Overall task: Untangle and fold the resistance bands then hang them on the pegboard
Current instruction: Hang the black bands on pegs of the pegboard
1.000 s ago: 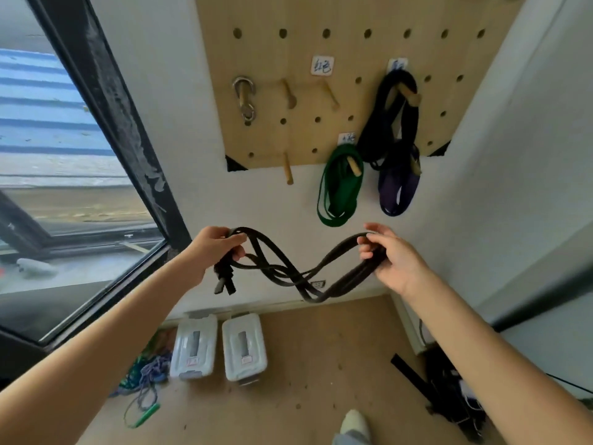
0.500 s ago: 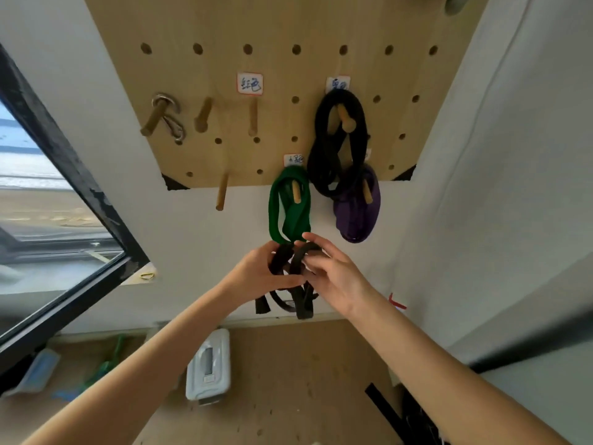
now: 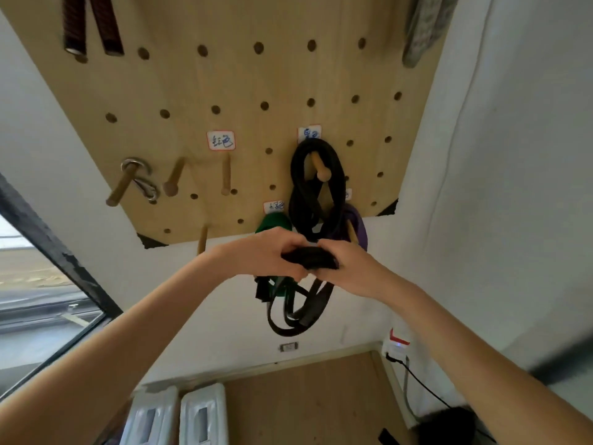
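A black resistance band [image 3: 301,309] is bunched between both hands, its folded loops hanging below them. My left hand [image 3: 266,252] grips the bundle from the left and my right hand [image 3: 346,268] grips it from the right, knuckles nearly touching. Both hands are raised just below the wooden pegboard [image 3: 224,91]. On the board another black band [image 3: 308,191] hangs from a wooden peg [image 3: 321,170]. A green band [image 3: 272,223] and a purple band [image 3: 357,226] hang at the board's lower edge, partly hidden behind my hands.
Three bare wooden pegs [image 3: 226,178] and a metal carabiner [image 3: 144,184] sit on the board's left side. Dark straps [image 3: 93,24] hang at the top left. A window frame [image 3: 54,248] is at the left. Two white boxes [image 3: 179,415] lie on the floor below.
My hands came together from wide apart, gathering the stretched black band into a bundle, and rose toward the pegboard. The view tilted upward and closer to the board.
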